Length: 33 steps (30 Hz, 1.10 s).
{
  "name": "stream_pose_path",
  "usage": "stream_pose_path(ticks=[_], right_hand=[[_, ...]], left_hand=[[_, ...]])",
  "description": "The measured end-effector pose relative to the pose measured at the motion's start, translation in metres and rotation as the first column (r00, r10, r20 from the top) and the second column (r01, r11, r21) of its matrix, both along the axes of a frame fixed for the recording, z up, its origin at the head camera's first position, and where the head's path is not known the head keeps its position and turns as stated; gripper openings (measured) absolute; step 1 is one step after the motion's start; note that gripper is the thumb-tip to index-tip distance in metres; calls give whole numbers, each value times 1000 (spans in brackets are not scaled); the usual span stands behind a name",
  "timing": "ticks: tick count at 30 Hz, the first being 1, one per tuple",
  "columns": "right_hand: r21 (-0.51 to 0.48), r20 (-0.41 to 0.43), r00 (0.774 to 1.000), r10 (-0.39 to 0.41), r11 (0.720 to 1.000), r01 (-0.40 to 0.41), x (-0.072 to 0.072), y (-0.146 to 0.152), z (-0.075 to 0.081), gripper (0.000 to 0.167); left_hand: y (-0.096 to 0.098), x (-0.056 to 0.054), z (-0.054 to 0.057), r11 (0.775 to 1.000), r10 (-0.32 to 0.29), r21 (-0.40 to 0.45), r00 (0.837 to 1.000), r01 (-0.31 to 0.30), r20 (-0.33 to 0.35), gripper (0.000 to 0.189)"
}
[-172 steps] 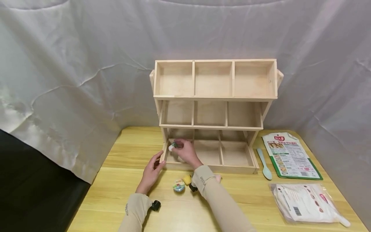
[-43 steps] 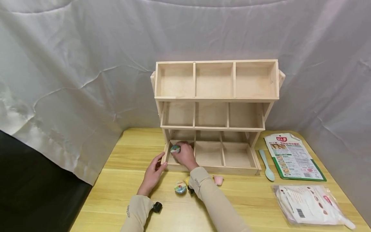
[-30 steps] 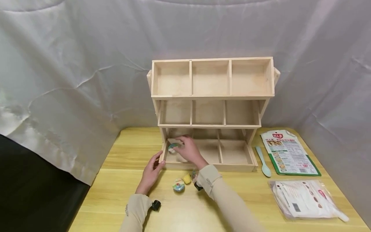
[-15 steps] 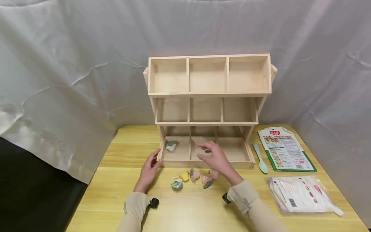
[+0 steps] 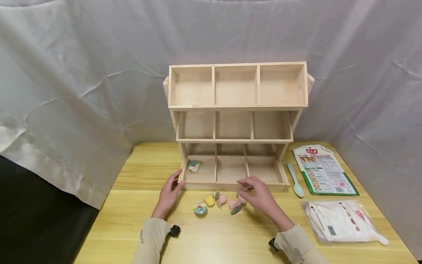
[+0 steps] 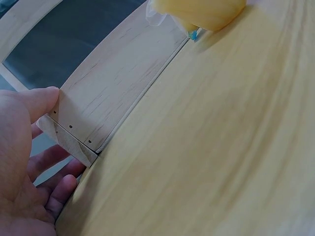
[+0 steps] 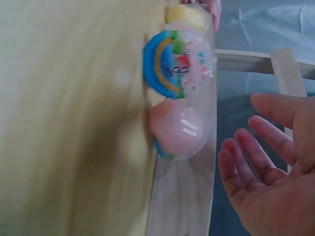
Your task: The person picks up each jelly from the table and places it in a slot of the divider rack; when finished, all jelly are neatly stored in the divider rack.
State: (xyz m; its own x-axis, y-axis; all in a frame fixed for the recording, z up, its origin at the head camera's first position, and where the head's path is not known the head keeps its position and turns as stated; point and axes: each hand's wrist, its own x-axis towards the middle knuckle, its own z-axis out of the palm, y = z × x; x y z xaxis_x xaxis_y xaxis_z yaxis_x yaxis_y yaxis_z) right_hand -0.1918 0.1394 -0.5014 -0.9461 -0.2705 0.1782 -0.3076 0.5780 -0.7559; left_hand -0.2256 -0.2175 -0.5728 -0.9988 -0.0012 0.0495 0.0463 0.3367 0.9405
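Observation:
My left hand [image 5: 169, 196] grips the lower left front corner of the tiered wooden organizer [image 5: 233, 187]; in the left wrist view the thumb lies on the front board [image 6: 113, 88] and the fingers at the side. One small jelly cup [image 5: 193, 166] sits in the bottom tier's left compartment. In front of the organizer several jelly cups lie on the table: a printed-lid one [image 5: 200, 208], a yellow one [image 5: 209, 200] and pink ones [image 5: 234, 206]. My right hand [image 5: 260, 196], fingers loosely bent and holding nothing, hovers over the rightmost pink cup, which it partly hides.
A pale green spoon [image 5: 295, 181] lies right of the organizer. Beyond it are a white and green food pouch [image 5: 324, 170] and a clear bag with white packaging [image 5: 344, 222]. Grey cloth [image 5: 82, 110] hangs behind and at both sides.
My right hand has let go of the jelly cup in the bottom left compartment, then moved right and back toward the pink cups. The left hand stays on the corner.

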Motion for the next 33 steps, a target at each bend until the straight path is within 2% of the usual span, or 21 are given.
stream_pose_path(ticks=[4, 14, 21, 33], right_hand=[[26, 22, 1000, -15, 1000, 15, 5, 5, -7, 31], [67, 52, 999, -13, 998, 10, 5, 8, -22, 32], [98, 25, 1000, -13, 995, 10, 6, 7, -29, 25], [115, 66, 996, -56, 992, 48, 2, 3, -34, 22]], left_hand=[[-2, 0, -5, 1000, -9, 19, 1000, 9, -4, 54], [-2, -1, -5, 1000, -2, 9, 1000, 2, -7, 53], [-1, -1, -6, 1000, 2, 11, 1000, -2, -11, 53], [2, -2, -2, 1000, 15, 2, 1000, -15, -1, 55]])
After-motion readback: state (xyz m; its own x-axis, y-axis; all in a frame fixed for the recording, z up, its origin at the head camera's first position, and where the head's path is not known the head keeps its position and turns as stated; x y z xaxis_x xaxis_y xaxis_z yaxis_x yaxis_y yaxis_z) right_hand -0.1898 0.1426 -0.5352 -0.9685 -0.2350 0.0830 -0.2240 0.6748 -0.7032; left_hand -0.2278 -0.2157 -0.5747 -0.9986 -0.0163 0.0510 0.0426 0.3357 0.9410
